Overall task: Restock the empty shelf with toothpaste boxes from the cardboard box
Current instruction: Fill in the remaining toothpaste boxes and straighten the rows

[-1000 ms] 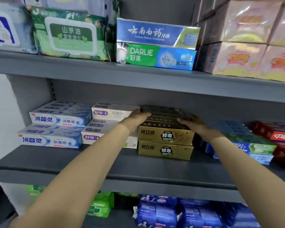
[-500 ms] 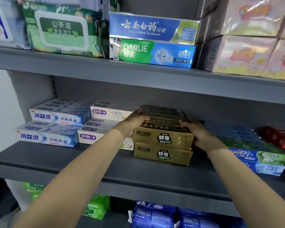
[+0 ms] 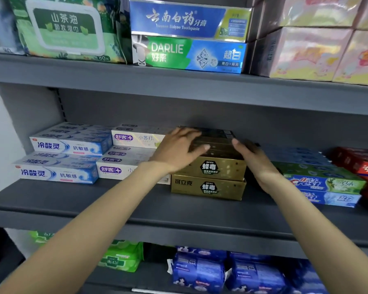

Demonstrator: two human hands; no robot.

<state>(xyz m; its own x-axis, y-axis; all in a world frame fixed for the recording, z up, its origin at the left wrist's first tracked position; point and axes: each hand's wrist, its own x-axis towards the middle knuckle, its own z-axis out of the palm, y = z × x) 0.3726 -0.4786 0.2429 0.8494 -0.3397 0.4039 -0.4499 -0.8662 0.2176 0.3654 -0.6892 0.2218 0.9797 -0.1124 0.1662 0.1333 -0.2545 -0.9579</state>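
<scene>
Gold toothpaste boxes (image 3: 219,185) stand in a two-high stack in the middle of the grey middle shelf (image 3: 115,200), with more gold boxes behind them. My left hand (image 3: 179,149) lies flat on the top left of the stack, fingers spread and straight. My right hand (image 3: 253,158) presses against the stack's right side with straight fingers. Neither hand holds a box. The cardboard box is out of view.
White-blue toothpaste boxes (image 3: 57,172) and white boxes (image 3: 119,166) fill the shelf's left part; green Crest boxes (image 3: 325,183) and red boxes (image 3: 363,166) fill the right. Wet wipes (image 3: 68,28), Darlie toothpaste (image 3: 189,54) and pink packs (image 3: 306,54) sit on the upper shelf.
My left hand slid from the stack's left edge onto its top. My right hand stayed against the stack's right side. The camera moved closer.
</scene>
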